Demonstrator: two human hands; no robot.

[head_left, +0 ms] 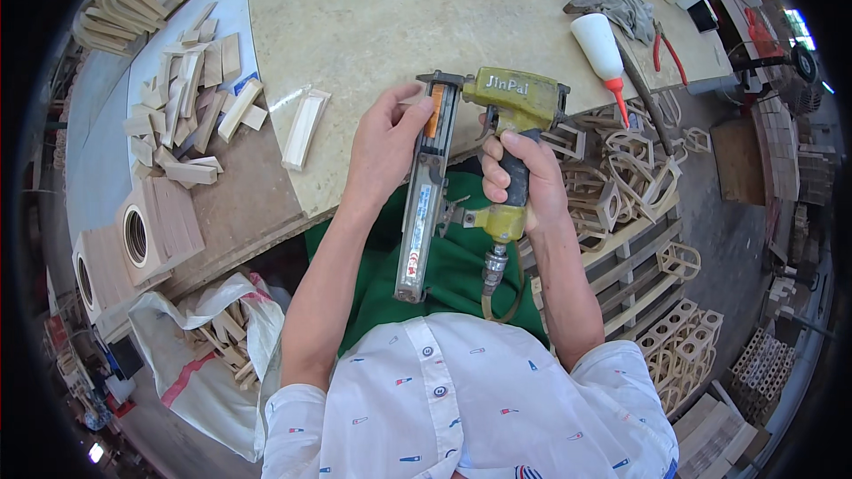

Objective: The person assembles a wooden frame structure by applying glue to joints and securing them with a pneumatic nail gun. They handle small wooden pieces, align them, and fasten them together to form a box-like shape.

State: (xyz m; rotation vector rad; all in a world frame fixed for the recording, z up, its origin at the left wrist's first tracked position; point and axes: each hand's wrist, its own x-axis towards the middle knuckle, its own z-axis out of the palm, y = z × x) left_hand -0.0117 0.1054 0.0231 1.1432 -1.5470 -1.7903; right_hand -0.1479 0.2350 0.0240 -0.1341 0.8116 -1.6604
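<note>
The olive-yellow metal nail gun (515,96) was held at the pale counter's (355,35) near edge, its long grey magazine (428,177) running toward the person. The right hand (532,168) enclosed its black grip (516,173); the left hand (382,142), narrowly open, touched the magazine's far end.

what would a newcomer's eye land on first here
Probably the yellow-green nail gun in the middle, its dark handle gripped by the right hand while the left hand touches its long magazine. Next, the heap of pale wood pieces at upper left, and the white bottle with its red nozzle at upper right.
</note>
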